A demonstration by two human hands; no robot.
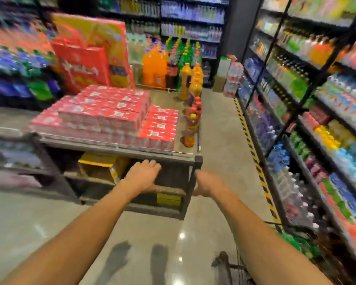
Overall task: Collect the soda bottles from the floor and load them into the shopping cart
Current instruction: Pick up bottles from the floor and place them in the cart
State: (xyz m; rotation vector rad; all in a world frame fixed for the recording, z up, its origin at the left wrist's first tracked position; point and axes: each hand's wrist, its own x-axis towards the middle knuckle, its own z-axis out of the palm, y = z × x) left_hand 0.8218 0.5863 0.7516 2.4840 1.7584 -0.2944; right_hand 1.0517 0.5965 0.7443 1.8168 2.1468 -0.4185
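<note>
Both my arms reach forward over the grey floor, and the picture is blurred by motion. My left hand (142,175) hangs in front of a low dark display stand (185,156), fingers loosely bent and holding nothing. My right hand (207,185) is beside the stand's right corner, blurred and holding nothing. Large orange, dark and green soda bottles (154,67) stand grouped at the far end of the aisle. A row of smaller orange-brown bottles (191,124) lines the stand's right edge. Part of a wire shopping cart (239,266) shows at the bottom right.
Red shrink-wrapped packs (111,114) are stacked on the display stand, with yellow boxes (103,165) on its lower shelves. Tall shelves of drinks (308,112) run along the right behind a yellow-black floor stripe (253,153). More shelving stands on the left.
</note>
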